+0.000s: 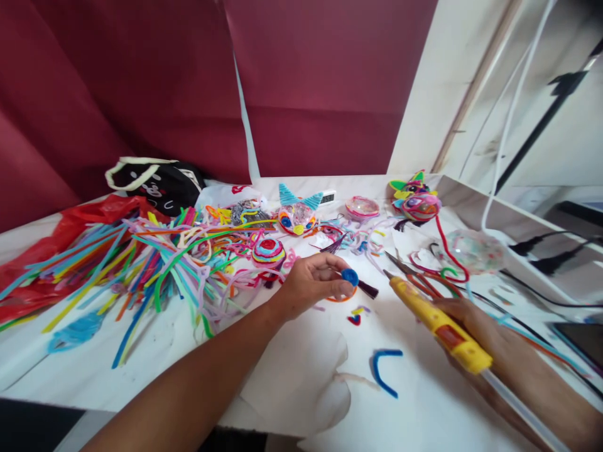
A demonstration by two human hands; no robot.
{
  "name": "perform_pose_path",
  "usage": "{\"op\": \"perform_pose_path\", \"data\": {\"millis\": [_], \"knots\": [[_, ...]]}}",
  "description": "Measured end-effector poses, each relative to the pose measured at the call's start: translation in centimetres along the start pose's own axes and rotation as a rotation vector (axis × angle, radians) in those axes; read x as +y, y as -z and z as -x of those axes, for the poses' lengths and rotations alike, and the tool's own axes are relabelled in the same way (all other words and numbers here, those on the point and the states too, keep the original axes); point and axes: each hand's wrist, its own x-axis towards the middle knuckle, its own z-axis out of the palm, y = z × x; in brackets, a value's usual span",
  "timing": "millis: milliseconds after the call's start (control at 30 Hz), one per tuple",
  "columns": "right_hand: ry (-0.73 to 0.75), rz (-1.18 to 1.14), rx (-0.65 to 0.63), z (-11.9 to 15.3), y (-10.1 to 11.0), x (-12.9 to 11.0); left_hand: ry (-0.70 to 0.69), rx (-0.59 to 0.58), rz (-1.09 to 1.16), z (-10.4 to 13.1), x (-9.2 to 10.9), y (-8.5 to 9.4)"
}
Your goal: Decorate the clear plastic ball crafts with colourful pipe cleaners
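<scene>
My left hand point(318, 282) pinches a small blue coiled disc point(350, 276) over the middle of the white table. An orange ring point(340, 299) shows just beneath those fingers, beside a dark tassel point(368, 289). On the right, my right hand point(475, 329) is wrapped round a yellow glue gun point(438, 323) with a clear glue stick at its rear; its nozzle points left, toward the blue disc but apart from it. A bent blue pipe cleaner point(380, 373) lies nearer me, and small red and blue pieces point(354, 320) lie between.
Loose colourful pipe cleaners point(155, 257) cover the left side on a red bag point(32, 254). Behind stand a figure with blue ears point(296, 216) and another colourful figure point(417, 201). Scissors and pliers point(414, 273) lie at right, near a clear dome point(475, 251) and black cables.
</scene>
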Motion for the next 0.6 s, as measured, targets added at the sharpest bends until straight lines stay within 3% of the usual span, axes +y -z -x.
{"op": "perform_pose_path", "data": {"millis": [233, 400, 600], "knots": [[0.151, 0.173, -0.135, 1.9, 0.0, 1.1, -0.107, 0.028, -0.031, -0.4, 0.0, 0.4], [0.391, 0.396, -0.067, 1.5, 0.1, 1.0, -0.093, 0.027, -0.056, -0.3, 0.1, 0.4], [0.339, 0.318, -0.005, 1.7, 0.5, -0.5, -0.038, 0.021, -0.041, 0.1, 0.2, -0.2]]}}
